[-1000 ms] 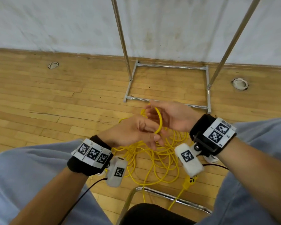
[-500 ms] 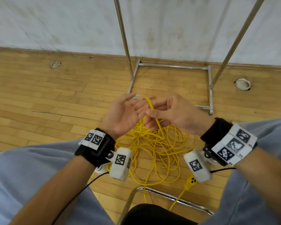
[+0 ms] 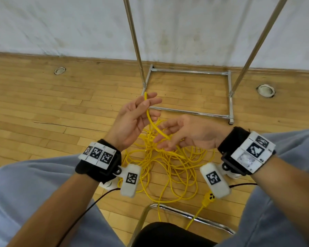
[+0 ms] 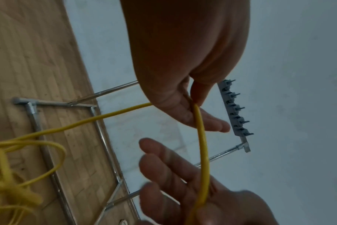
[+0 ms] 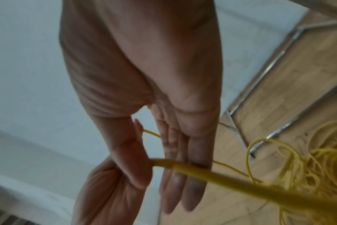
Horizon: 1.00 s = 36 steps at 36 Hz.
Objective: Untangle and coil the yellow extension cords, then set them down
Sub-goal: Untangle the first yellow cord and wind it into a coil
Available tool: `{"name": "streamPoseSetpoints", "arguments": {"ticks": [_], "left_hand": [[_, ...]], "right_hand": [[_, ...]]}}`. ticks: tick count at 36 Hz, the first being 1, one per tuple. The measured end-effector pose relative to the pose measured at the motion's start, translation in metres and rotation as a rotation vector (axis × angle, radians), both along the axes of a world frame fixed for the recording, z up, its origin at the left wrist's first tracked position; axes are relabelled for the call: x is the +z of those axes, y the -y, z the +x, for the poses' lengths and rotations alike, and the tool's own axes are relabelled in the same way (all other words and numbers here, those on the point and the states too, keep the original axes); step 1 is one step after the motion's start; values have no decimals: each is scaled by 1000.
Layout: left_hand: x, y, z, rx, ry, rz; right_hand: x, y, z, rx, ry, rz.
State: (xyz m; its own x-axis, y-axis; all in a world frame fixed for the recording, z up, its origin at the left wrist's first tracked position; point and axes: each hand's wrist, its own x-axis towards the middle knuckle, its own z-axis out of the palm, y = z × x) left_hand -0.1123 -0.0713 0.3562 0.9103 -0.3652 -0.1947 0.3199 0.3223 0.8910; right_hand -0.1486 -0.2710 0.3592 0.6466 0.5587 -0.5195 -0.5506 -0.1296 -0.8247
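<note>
A tangled yellow extension cord (image 3: 161,166) lies heaped on the wooden floor between my knees, and its yellow plug (image 3: 208,199) rests near the chair. My left hand (image 3: 134,118) is raised palm-up and pinches one strand (image 3: 154,126) between thumb and forefinger; the left wrist view shows that pinch on the strand (image 4: 195,106). From there the strand curves down across the straight fingers of my right hand (image 3: 189,134), which lies palm-up just right of the left. In the right wrist view the strand (image 5: 202,172) lies over the flat fingers (image 5: 183,175), uncurled.
A chrome rack base (image 3: 189,113) with two uprights stands on the floor just beyond the hands, against the white wall. A chair's metal tube (image 3: 185,213) runs below the cord heap. Round floor sockets (image 3: 265,90) (image 3: 60,70) sit left and right. Grey trouser legs flank the heap.
The hands were together on the strand; now they have parted. The left hand has risen with the strand, and the right hand has let go, opened flat and dropped to the right.
</note>
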Motion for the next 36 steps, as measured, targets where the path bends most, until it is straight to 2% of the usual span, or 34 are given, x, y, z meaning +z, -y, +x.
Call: {"name": "streamPoseSetpoints", "arguments": {"ticks": [3, 8, 10, 12, 16, 18, 20, 22, 24, 27, 29, 34, 36], "left_hand": [[8, 1, -10, -103, 112, 25], [9, 10, -34, -428, 269, 207], [6, 11, -37, -494, 282, 250], [3, 11, -38, -558, 294, 296], [-1, 8, -37, -717, 240, 404], [0, 4, -35, -766, 191, 471], [2, -1, -28, -720, 74, 565], [-3, -6, -17, -586, -134, 541], [-11, -9, -5, -402, -313, 428], [-22, -8, 7, -208, -559, 179], [-27, -6, 11, -155, -615, 51], [-43, -14, 30, 31, -712, 3], [-42, -17, 34, 107, -698, -39]], "right_hand": [[-5, -3, 4, -157, -91, 109], [-3, -6, 14, -312, -249, 313], [-6, -3, 23, -455, -404, 293], [-12, -1, 27, -533, -487, 245], [-15, -4, 24, -506, -461, 182], [-13, -4, 26, -595, -398, 218], [-8, -1, 29, -670, -309, 285], [-1, 0, 30, -682, -237, 341], [8, -2, 27, -614, -161, 367], [15, -10, 15, -378, -18, 363], [17, -15, 7, -223, 54, 353], [12, -19, -2, -39, 154, 265], [10, -18, -4, 14, 159, 222]]}}
